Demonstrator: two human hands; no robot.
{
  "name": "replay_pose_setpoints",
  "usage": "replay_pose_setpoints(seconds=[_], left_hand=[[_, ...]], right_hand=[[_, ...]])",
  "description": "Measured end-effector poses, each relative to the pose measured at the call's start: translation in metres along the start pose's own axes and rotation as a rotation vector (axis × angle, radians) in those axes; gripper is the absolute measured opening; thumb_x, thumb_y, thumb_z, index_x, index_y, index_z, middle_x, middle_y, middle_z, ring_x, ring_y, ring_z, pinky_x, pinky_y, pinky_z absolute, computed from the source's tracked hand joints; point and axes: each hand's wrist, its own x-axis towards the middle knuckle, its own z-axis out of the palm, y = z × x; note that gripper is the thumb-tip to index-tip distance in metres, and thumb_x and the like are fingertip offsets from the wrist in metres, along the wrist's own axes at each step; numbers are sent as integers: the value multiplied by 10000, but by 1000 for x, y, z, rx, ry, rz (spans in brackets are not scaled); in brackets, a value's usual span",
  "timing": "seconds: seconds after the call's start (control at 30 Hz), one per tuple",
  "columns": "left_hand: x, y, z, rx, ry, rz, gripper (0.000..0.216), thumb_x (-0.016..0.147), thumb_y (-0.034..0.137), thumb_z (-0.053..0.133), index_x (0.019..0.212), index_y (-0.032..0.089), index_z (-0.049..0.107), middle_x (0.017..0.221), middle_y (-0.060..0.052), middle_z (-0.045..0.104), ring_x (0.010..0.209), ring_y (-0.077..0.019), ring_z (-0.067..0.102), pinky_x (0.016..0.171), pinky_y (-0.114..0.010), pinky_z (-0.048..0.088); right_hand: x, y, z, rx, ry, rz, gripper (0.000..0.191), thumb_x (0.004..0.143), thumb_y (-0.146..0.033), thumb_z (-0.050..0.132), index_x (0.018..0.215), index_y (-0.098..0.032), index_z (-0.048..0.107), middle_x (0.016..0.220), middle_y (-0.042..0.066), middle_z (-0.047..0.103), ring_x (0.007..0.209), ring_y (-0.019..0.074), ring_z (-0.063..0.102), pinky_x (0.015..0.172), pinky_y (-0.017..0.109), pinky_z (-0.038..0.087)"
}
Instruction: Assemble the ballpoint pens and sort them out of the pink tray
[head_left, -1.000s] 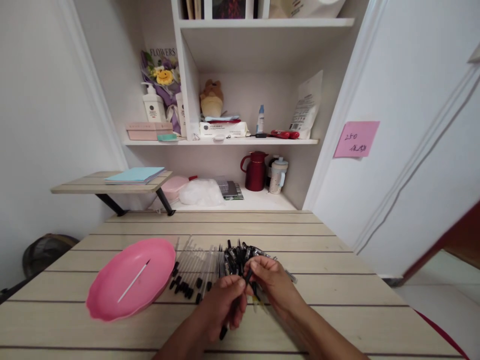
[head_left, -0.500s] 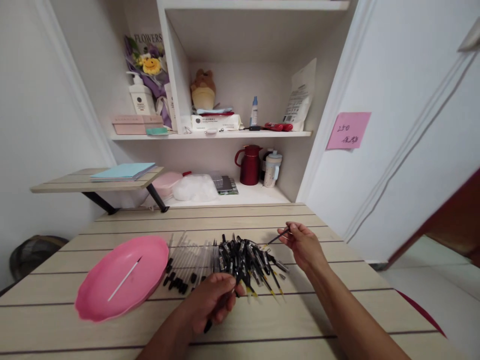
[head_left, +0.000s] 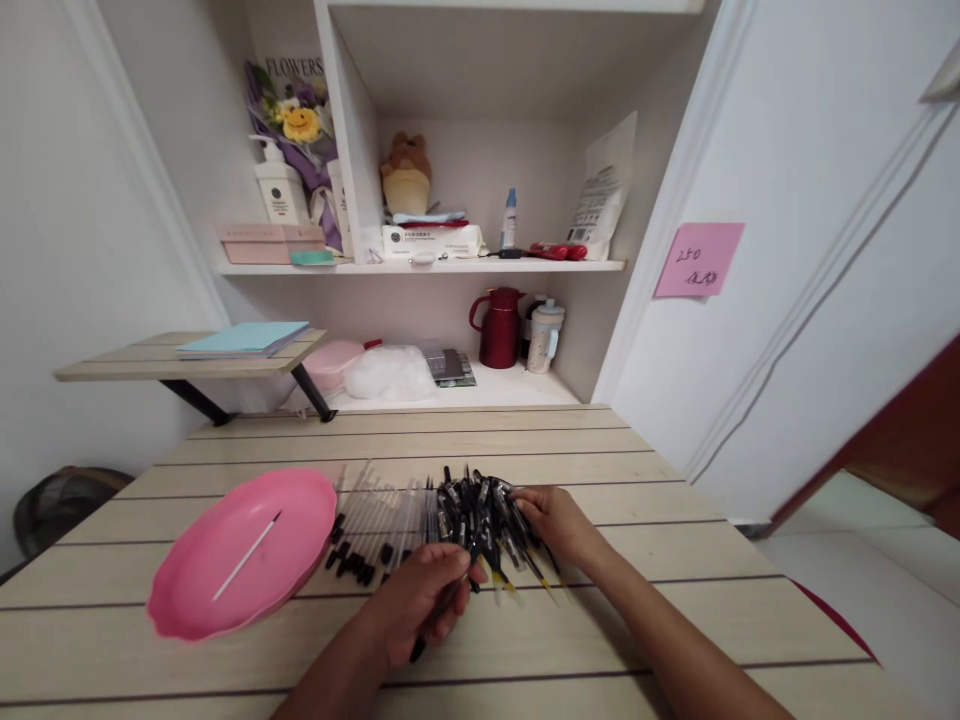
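My left hand (head_left: 420,600) is closed round a clear pen barrel with a black end (head_left: 417,648), low at the middle of the wooden table (head_left: 675,620). My right hand (head_left: 555,522) rests on the right side of a heap of black pen parts (head_left: 480,510), fingers curled into the heap; what they hold is hidden. Left of the heap lie several clear pen barrels with black caps (head_left: 375,530). A pink oval dish (head_left: 300,505) with one white refill (head_left: 246,556) in it sits at the left.
Behind the table stand shelves with a red jug (head_left: 499,328), a white mug (head_left: 544,338), a plastic bag (head_left: 390,372) and bottles. A low side shelf (head_left: 135,366) carries a blue notebook (head_left: 240,338). A pink note (head_left: 699,258) is stuck on the right wall.
My right hand, which had lifted a thin refill to the far right of the heap, has come back down onto the heap. My left hand keeps its hold on the barrel.
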Motion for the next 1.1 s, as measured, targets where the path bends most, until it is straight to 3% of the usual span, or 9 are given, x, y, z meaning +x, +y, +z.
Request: replay_pose_setpoints(seconds=[0.13, 0.33, 0.5, 0.73, 0.9, 1.03, 1.1], left_hand=[[1, -1, 0, -2, 19, -9, 391, 695, 504, 503, 783, 127, 552, 486, 59, 489, 276, -11, 315, 301, -167, 142], [2, -3, 1, -15, 8, 29, 348, 735, 463, 477, 807, 128, 538, 489, 57, 475, 284, -19, 327, 299, -171, 141], [4, -4, 1, -17, 12, 30, 376, 738, 469, 468, 854, 119, 539, 532, 43, 499, 305, -23, 364, 306, -166, 161], [6, -6, 0, -43, 41, 23, 373, 726, 441, 486, 917, 126, 543, 553, 38, 532, 326, -27, 393, 331, -160, 203], [6, -5, 2, -38, 37, -2, 390, 699, 466, 505, 893, 131, 554, 535, 44, 530, 323, -30, 394, 324, -162, 197], [5, -4, 3, -24, 28, 2, 376, 702, 460, 504, 877, 132, 557, 536, 42, 531, 323, -31, 395, 320, -162, 190], [5, -4, 3, -21, 22, 15, 363, 712, 453, 497, 861, 128, 558, 536, 39, 529, 323, -29, 392, 320, -162, 191]], right_hand=[[-3, -3, -5, -162, -20, -60, 222, 740, -271, 449, 731, -204, 660, 734, 38, 662, 703, 185, 570, 644, 261, 385], [-5, -7, -9, -89, -43, 106, 314, 779, -372, 385, 651, -171, 590, 460, -8, 531, 426, 113, 453, 452, 221, 321], [-3, -5, -13, 11, -79, 246, 394, 771, -458, 371, 522, -175, 484, 371, -32, 423, 342, 84, 335, 393, 217, 248], [-1, 0, -15, -111, -42, 52, 299, 778, -366, 386, 619, -169, 544, 508, -13, 486, 500, 111, 430, 483, 212, 309], [-4, -1, -14, -135, -52, 42, 223, 729, -322, 453, 667, -180, 613, 539, -20, 531, 509, 112, 438, 488, 213, 302], [-6, -5, -13, -287, -7, 84, 211, 688, -340, 514, 582, -189, 617, 490, -17, 535, 478, 110, 440, 477, 220, 272], [-6, -7, -14, -346, 14, 104, 159, 659, -336, 553, 630, -205, 639, 537, -3, 579, 511, 123, 475, 494, 226, 282]])
